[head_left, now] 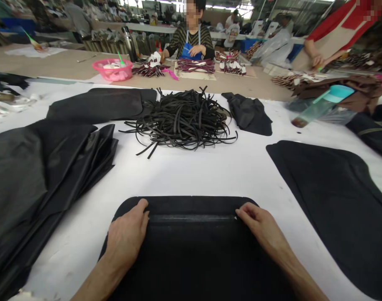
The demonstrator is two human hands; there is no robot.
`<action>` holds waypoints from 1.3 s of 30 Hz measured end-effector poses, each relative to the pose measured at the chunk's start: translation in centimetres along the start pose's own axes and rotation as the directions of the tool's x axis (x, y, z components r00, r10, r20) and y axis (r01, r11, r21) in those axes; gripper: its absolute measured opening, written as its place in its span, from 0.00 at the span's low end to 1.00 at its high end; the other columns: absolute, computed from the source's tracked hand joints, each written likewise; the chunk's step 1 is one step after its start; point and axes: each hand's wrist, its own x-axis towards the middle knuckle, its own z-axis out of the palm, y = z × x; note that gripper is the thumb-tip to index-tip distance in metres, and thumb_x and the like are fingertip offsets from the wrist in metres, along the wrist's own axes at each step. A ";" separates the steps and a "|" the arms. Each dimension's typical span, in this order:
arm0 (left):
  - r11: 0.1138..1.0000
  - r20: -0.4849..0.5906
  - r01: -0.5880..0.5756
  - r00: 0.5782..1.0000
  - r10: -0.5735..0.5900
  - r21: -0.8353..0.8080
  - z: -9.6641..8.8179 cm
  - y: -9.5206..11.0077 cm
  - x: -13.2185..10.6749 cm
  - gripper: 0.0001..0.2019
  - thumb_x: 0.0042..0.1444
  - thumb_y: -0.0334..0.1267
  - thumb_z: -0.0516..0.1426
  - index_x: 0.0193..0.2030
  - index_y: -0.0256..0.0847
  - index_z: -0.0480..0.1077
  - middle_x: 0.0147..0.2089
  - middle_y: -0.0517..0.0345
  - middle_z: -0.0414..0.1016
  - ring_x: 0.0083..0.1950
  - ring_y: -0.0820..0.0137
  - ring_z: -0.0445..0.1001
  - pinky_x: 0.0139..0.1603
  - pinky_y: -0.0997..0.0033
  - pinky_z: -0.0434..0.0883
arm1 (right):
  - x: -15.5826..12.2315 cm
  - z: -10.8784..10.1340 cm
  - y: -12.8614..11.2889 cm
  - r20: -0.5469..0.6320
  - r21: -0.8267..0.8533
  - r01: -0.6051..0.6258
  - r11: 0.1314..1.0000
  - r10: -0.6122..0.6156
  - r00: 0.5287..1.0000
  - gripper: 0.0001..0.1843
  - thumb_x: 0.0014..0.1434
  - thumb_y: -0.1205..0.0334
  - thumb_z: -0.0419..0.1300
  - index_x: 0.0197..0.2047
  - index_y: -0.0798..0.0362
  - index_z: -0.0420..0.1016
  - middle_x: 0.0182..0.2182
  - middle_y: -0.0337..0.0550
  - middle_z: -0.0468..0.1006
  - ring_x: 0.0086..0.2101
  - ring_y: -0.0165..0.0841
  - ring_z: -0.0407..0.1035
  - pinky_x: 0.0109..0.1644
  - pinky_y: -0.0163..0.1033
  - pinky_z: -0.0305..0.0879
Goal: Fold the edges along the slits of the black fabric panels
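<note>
A black panel [197, 263] with rounded corners lies flat on the white table in front of me. Across it, near its far edge, runs a narrow, faintly shiny band [191, 218]. My left hand [128, 232] rests on the panel at the band's left end, its fingers closed and their tips partly hidden. At the right end, my right hand [256, 219] pinches with thumb and forefinger, and a tiny pale spot shows by the fingertips. What either hand holds is too small or hidden to tell.
A tangled heap of black strips [184, 117] lies beyond the panel. Black sheets [27, 167] are piled at left, more black panels [332, 196] at right. A teal-lidded bottle [322, 106] lies tilted at back right. Across the table, a person [193, 39] sits behind a pink basket [113, 70].
</note>
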 end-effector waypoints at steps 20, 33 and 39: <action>0.706 -0.025 -0.404 0.859 0.512 0.583 2.6 1.2 -2.9 0.36 0.49 0.17 0.50 0.63 0.52 0.56 0.46 0.45 0.70 0.42 0.60 0.70 0.44 0.62 0.68 | -0.4 0.3 -1.2 -0.114 -0.124 -0.011 0.992 -0.004 0.993 0.11 0.56 0.58 0.51 0.24 0.50 0.65 0.19 0.34 0.66 0.24 0.30 0.61 0.27 0.34 0.49; 0.738 -0.031 -0.382 0.878 0.478 0.556 1.7 2.2 -3.1 0.36 0.48 0.16 0.50 0.62 0.51 0.57 0.43 0.46 0.69 0.40 0.60 0.69 0.41 0.61 0.69 | -0.7 0.7 -1.4 -0.156 -0.296 -0.020 0.955 -0.028 0.987 0.10 0.58 0.58 0.51 0.26 0.48 0.56 0.20 0.33 0.66 0.24 0.31 0.62 0.27 0.35 0.48; 0.678 -0.010 -0.360 0.879 0.477 0.640 1.3 3.1 -3.0 0.35 0.51 0.19 0.49 0.63 0.54 0.55 0.42 0.46 0.70 0.37 0.61 0.71 0.38 0.62 0.69 | -1.4 1.4 -1.8 -0.214 -0.621 0.038 0.783 -0.216 0.953 0.05 0.61 0.64 0.49 0.33 0.49 0.62 0.27 0.40 0.71 0.26 0.36 0.66 0.26 0.37 0.47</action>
